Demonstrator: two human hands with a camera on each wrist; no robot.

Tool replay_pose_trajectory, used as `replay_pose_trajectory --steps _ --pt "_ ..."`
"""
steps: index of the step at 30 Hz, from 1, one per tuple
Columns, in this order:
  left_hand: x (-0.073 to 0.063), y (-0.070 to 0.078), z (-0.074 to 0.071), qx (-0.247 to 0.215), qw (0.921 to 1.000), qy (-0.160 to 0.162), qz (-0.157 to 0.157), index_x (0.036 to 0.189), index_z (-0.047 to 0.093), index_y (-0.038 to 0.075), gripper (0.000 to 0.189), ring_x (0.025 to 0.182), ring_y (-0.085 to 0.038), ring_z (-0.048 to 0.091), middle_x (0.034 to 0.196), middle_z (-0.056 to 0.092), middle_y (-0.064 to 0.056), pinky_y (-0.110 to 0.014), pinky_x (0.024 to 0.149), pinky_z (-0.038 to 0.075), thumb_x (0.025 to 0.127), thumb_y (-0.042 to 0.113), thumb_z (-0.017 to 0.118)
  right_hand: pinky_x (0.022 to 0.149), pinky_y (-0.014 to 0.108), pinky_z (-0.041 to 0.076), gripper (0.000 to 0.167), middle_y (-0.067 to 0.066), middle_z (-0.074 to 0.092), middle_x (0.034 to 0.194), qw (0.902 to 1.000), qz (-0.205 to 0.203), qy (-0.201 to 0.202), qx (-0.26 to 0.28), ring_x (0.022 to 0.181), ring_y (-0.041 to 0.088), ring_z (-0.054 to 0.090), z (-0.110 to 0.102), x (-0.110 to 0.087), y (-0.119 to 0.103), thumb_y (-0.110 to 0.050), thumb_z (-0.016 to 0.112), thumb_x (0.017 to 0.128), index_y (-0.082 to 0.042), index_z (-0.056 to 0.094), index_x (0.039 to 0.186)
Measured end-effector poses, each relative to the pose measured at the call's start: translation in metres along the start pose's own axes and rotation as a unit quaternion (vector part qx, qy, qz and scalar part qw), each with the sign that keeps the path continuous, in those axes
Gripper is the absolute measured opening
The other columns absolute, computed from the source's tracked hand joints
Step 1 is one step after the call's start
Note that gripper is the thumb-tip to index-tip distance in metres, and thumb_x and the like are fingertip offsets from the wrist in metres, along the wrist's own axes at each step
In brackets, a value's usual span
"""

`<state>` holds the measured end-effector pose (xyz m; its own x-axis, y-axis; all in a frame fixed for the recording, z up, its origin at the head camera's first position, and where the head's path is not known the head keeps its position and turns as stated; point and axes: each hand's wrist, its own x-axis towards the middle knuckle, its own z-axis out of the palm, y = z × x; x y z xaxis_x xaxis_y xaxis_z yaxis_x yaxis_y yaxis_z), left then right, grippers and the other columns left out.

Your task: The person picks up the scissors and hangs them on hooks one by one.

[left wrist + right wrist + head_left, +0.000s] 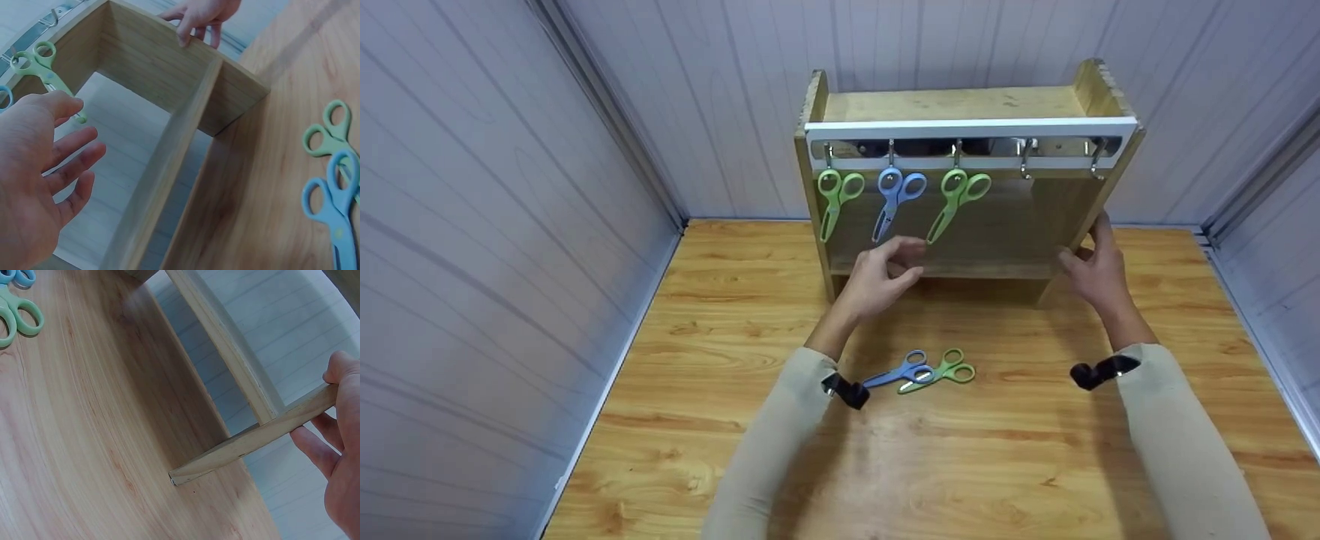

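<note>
A wooden shelf (945, 106) stands upright with a hook rail (885, 129) across its upper front. From the three left hooks hang green scissors (831, 210), blue scissors (889, 206) and a second green pair (949, 208). My left hand (881, 279) is just below the second green pair, fingers loosely bent and apart, holding nothing; in the left wrist view its fingertips overlap that pair's blade. With my right hand (1099, 274) I grip the shelf's right side panel (253, 436), thumb on one face and fingers on the other.
Loose blue scissors (896, 375) and loose green scissors (958, 370) lie crossed on the wood-grain surface (960, 465) in front of the shelf. Two bare hooks (1025, 161) are at the rail's right end. Pale panelled walls (510, 262) enclose the surface left, right and behind.
</note>
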<state>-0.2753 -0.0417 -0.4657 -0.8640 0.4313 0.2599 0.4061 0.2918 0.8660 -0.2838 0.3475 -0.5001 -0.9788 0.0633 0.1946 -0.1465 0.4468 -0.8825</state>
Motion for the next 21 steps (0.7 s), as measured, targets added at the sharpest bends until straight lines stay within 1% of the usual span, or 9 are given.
replay_pose_trajectory --steps 3,5,7,8,10,13,15,18,21 --pt "-0.004 -0.003 0.002 0.012 0.9999 -0.003 0.007 0.146 0.068 0.002 0.038 0.123 -0.033 0.074 0.142 0.077 -0.019 -0.054 0.112 0.060 0.109 0.012 0.070 0.099 0.013 0.053 0.090 0.026 0.024 0.185 1.0000 0.002 -0.001 -0.009 0.154 0.059 0.050 0.000 0.000 0.001 -0.005 0.057 0.109 -0.022 0.007 0.182" --pt "-0.007 -0.005 0.003 0.022 0.9997 -0.004 0.010 0.144 0.068 0.002 0.036 0.122 -0.032 0.074 0.139 0.078 -0.018 -0.052 0.113 0.060 0.109 0.011 0.071 0.109 0.026 0.058 0.090 0.025 0.023 0.186 0.9999 0.004 -0.003 -0.010 0.155 0.059 0.050 -0.001 0.000 0.002 -0.006 0.057 0.109 -0.022 0.007 0.182" --pt "-0.009 -0.006 0.005 0.029 0.9995 -0.004 0.010 0.143 0.069 0.003 0.035 0.121 -0.031 0.075 0.137 0.078 -0.016 -0.050 0.113 0.060 0.109 0.011 0.071 0.118 0.040 0.057 0.089 0.024 0.022 0.187 0.9999 0.006 -0.003 -0.013 0.156 0.058 0.048 -0.001 0.001 0.002 -0.007 0.057 0.110 -0.024 0.007 0.182" --pt "-0.010 -0.007 0.005 0.031 0.9995 -0.003 0.009 0.142 0.070 0.003 0.034 0.120 -0.030 0.075 0.135 0.079 -0.015 -0.050 0.112 0.060 0.108 0.012 0.072 0.119 0.043 0.056 0.089 0.024 0.022 0.187 0.9999 0.006 -0.002 -0.015 0.157 0.057 0.049 -0.001 0.001 0.002 -0.008 0.057 0.110 -0.024 0.007 0.182" --pt "-0.013 -0.008 0.006 0.036 0.9993 -0.004 0.006 0.140 0.071 0.004 0.033 0.120 -0.031 0.075 0.134 0.079 -0.013 -0.048 0.111 0.059 0.108 0.012 0.072 0.116 0.036 0.057 0.090 0.023 0.023 0.187 0.9999 0.005 0.000 -0.012 0.156 0.056 0.050 -0.001 0.001 0.002 -0.009 0.058 0.110 -0.025 0.008 0.182" --pt "-0.017 -0.010 0.008 0.032 0.9995 -0.009 0.005 0.138 0.072 0.003 0.031 0.119 -0.032 0.076 0.132 0.080 -0.015 -0.050 0.110 0.060 0.108 0.011 0.072 0.098 0.014 0.056 0.089 0.024 0.028 0.185 1.0000 -0.002 0.003 0.005 0.151 0.057 0.053 0.000 0.000 0.002 -0.009 0.058 0.109 -0.025 0.009 0.182" --pt "-0.020 -0.013 0.009 0.032 0.9994 -0.013 0.004 0.136 0.073 0.002 0.030 0.119 -0.033 0.077 0.131 0.081 -0.016 -0.051 0.109 0.061 0.107 0.010 0.072 0.087 0.005 0.051 0.088 0.026 0.029 0.183 0.9998 -0.008 0.003 0.017 0.148 0.059 0.055 0.000 0.000 0.002 -0.008 0.057 0.109 -0.023 0.010 0.182" --pt "-0.026 -0.016 0.010 0.043 0.9989 -0.020 -0.003 0.133 0.074 0.003 0.027 0.117 -0.030 0.077 0.128 0.082 -0.016 -0.052 0.107 0.062 0.107 0.009 0.072 0.086 0.003 0.050 0.087 0.027 0.030 0.182 0.9997 -0.013 0.002 0.021 0.148 0.059 0.055 0.001 -0.001 0.002 -0.007 0.057 0.110 -0.022 0.010 0.182" --pt "-0.032 -0.020 0.011 0.066 0.9973 -0.029 -0.014 0.134 0.075 0.006 0.027 0.116 -0.028 0.077 0.128 0.083 -0.013 -0.051 0.104 0.062 0.107 0.011 0.072 0.094 0.007 0.050 0.088 0.025 0.029 0.183 0.9999 -0.011 0.004 0.007 0.154 0.054 0.050 0.000 0.000 0.002 -0.006 0.057 0.109 -0.022 0.010 0.182"
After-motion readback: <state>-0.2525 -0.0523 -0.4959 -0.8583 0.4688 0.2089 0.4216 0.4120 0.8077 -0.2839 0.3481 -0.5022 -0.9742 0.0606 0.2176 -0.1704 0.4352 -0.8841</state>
